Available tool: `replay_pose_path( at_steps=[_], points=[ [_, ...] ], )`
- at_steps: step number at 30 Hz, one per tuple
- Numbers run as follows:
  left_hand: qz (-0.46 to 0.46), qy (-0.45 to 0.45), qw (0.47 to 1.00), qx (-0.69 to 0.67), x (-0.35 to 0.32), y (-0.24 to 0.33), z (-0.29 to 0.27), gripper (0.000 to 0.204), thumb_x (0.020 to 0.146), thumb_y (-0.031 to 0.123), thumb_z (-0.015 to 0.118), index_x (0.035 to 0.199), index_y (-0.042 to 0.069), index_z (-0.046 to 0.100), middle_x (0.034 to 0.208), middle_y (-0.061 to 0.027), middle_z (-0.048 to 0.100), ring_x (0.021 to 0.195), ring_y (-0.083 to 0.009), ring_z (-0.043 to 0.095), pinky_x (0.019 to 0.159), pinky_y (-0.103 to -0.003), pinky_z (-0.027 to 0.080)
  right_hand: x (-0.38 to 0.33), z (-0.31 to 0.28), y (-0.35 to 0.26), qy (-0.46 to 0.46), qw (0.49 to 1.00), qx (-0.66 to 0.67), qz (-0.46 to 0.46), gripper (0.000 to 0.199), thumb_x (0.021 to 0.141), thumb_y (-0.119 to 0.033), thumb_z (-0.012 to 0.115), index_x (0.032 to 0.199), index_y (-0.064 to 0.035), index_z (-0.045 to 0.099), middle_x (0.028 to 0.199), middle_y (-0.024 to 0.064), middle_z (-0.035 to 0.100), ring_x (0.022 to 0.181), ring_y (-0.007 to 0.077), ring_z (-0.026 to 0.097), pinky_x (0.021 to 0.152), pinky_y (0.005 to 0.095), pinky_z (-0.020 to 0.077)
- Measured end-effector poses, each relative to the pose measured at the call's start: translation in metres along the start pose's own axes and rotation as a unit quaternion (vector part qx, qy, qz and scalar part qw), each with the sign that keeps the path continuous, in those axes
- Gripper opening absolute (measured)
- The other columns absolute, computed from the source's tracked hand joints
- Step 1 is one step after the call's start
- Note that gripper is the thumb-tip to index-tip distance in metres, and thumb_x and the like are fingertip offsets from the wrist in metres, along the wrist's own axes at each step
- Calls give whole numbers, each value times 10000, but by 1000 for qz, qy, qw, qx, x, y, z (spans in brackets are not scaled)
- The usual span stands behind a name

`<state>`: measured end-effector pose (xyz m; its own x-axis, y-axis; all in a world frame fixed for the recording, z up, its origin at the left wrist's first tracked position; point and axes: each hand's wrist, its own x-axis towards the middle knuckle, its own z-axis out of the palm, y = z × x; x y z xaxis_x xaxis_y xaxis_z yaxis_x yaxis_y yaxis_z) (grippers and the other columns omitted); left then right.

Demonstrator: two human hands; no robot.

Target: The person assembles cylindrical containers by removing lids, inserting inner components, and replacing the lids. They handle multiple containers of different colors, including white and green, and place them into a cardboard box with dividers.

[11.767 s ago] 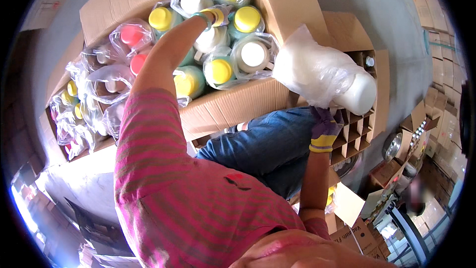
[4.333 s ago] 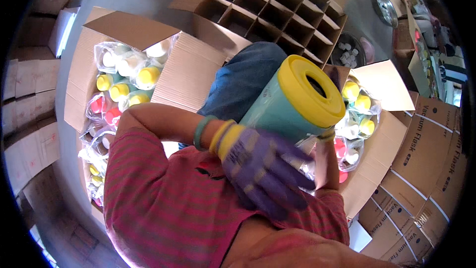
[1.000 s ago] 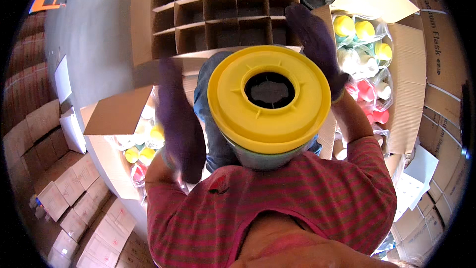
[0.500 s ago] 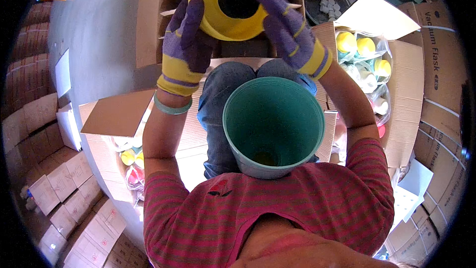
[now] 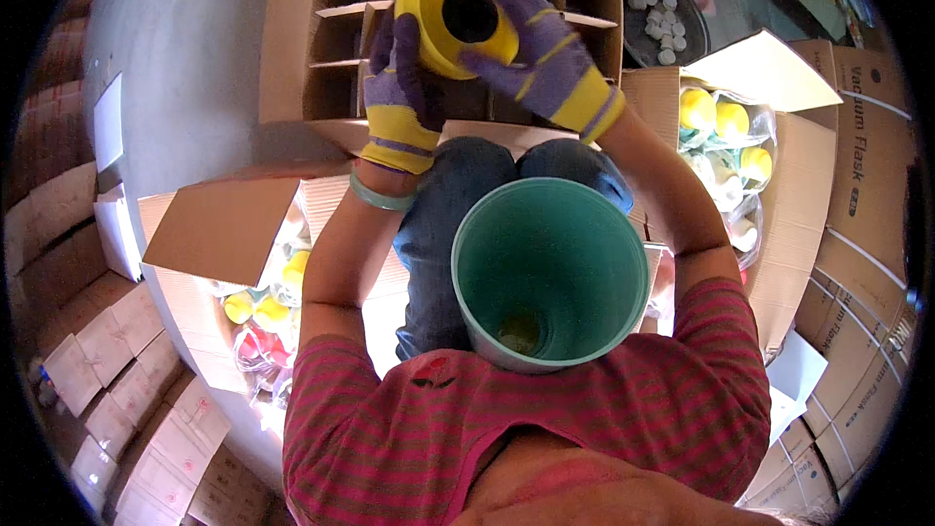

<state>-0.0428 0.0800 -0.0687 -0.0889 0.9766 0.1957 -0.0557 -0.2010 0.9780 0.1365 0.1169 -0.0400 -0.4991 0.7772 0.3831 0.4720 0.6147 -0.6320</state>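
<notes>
- A grey concrete floor (image 5: 195, 68) was seen from above, crowded with cardboard: stacked flat cartons (image 5: 117, 409) at the left and printed boxes (image 5: 867, 175) at the right.
- A divided cardboard carton (image 5: 331, 49), its cells apparently all vacant as far as could be seen, was set ahead of the knees.
- The teal flask body (image 5: 550, 273) was held upright between the thighs against the striped shirt, mouth open, nothing fitted inside as far as could be seen.
- The yellow lid (image 5: 463, 15), a ring with a dark round hole in the middle, was already off the body and was held up over the divided carton, well apart from the teal body.
- The left hand (image 5: 401, 102), in a purple and yellow glove, was curled around the lid's left side; a green bangle (image 5: 380, 197) was worn at that wrist.
- The right hand (image 5: 541, 58), gloved alike, was clasped over the lid's right and lower edge, fingers wrapped across its face.
- An open box at the left (image 5: 224, 229) and another at the right (image 5: 779, 185) were seen holding bagged flasks with yellow and pink tops.
- A dark bowl (image 5: 672, 19) of small white pieces was set beyond the right box.
- Judged from this, the opening was done; none of the carton's cells had been filled, so nearly all packing seemed left.
</notes>
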Motion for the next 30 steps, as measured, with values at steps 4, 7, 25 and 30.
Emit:
replay_pose_path(
  at_steps=[4, 7, 25, 30],
  points=[
    [-126, 1, 978, -166, 20, -36, 7, 539, 879, 188, 677, 1353, 43, 466, 1236, -150, 589, 1123, -290, 582, 959, -354, 489, 7, 41, 59, -40, 993, -113, 6, 858, 698, -558, 753, 1411, -196, 442, 1432, 248, 380, 1305, 446, 384, 1096, 546, 311],
    [-259, -17, 961, -99, 78, -144, -17, 491, 936, 289, 635, 1322, 11, 512, 1228, -125, 607, 1137, -237, 571, 1011, -333, 449, 14, 50, 102, -80, 956, -275, 71, 807, 687, -554, 754, 1375, -219, 496, 1422, 205, 417, 1280, 374, 437, 1074, 511, 344],
    [23, -301, 546, 782, 327, -283, -22, 463, 882, 470, 548, 1223, 170, 636, 1340, -89, 535, 1250, -337, 475, 1036, -466, 375, 1, 96, 179, -155, 919, -338, 134, 703, 747, -577, 669, 1382, -337, 483, 1487, 157, 354, 1307, 427, 373, 1107, 572, 237],
    [17, -178, 675, 715, 309, -271, -55, 417, 911, 425, 500, 1211, 175, 645, 1317, -79, 559, 1229, -275, 502, 1021, -495, 378, 8, 102, 177, -166, 921, -335, 113, 708, 757, -591, 645, 1394, -339, 467, 1501, 158, 338, 1310, 417, 376, 1102, 565, 259]
  ],
)
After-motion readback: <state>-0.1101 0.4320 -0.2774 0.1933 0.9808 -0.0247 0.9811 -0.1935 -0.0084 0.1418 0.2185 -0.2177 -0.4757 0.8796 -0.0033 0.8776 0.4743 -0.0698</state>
